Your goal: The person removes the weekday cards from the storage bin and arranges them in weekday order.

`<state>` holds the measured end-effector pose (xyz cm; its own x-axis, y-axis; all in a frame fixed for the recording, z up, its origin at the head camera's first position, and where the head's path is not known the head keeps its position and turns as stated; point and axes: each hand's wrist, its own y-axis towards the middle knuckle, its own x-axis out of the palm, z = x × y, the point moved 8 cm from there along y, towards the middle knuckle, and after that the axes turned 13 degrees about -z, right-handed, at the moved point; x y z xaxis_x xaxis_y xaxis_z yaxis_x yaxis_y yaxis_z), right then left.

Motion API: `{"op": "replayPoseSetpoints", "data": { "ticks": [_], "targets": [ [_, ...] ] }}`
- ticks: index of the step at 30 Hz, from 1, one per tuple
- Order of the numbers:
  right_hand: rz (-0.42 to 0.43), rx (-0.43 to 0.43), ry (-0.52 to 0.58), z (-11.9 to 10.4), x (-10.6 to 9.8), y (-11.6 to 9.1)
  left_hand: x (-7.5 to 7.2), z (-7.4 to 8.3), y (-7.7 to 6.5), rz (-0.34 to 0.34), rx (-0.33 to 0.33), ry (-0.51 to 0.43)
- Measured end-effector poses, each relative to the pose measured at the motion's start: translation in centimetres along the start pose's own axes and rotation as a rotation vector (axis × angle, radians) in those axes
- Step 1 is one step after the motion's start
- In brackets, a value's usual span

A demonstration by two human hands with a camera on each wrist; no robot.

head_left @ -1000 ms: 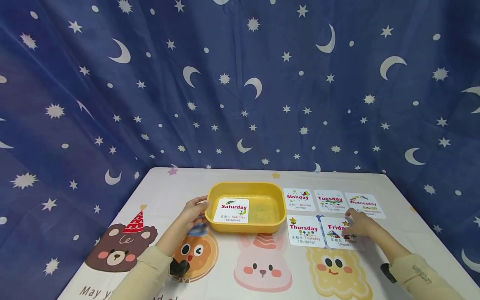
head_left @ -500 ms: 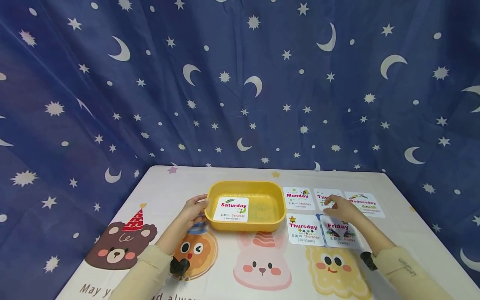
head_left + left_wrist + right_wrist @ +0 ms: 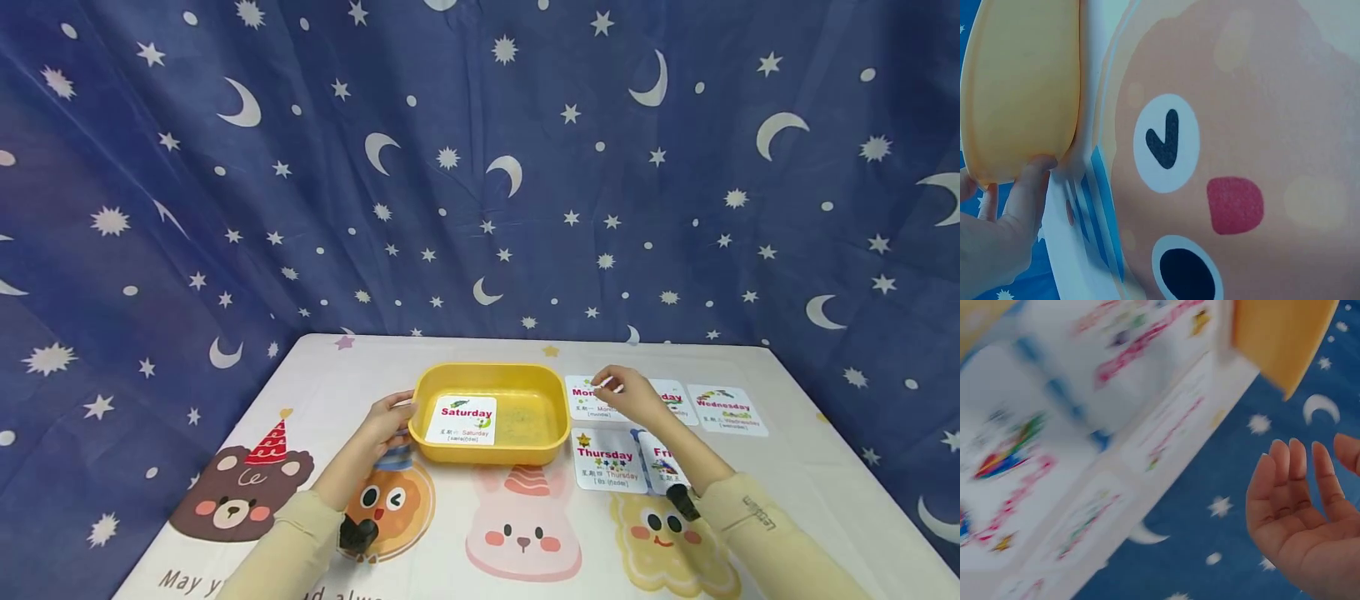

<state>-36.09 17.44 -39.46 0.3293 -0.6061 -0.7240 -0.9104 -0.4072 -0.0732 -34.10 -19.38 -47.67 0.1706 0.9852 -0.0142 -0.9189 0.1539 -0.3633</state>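
Observation:
A yellow plastic tub stands mid-table, with a Saturday card leaning inside on its left. At the tub's left end, my left hand holds the rim; the left wrist view shows the fingers at the tub's end wall. My right hand is in the air, empty, fingers loosely bent, overlapping the Monday card and the Tuesday card. In the right wrist view the right hand shows its palm with nothing in it.
To the right lies the Wednesday card. A front row holds the Thursday card and the Friday card, partly hidden by the right forearm. Cartoon animals decorate the white tablecloth; a blue starry curtain hangs behind.
From over the Friday card, my right hand has moved left and slightly back toward the Monday card, uncovering Wednesday. The left hand and tub stay in place.

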Motion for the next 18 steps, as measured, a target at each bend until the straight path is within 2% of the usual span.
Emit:
{"op": "replayPoseSetpoints", "data": {
  "ticks": [5,13,18],
  "targets": [
    [-0.037,0.0,0.047,-2.4,1.3,1.8,0.1,-0.1,0.0,-0.003,-0.001,-0.009],
    [-0.091,-0.011,-0.016,-5.1,2.7,3.9,0.3,0.2,-0.2,0.0,0.003,-0.016],
    [-0.204,0.031,-0.038,-6.4,4.6,5.4,0.2,0.2,-0.4,0.004,0.003,-0.007]
  ]
}}
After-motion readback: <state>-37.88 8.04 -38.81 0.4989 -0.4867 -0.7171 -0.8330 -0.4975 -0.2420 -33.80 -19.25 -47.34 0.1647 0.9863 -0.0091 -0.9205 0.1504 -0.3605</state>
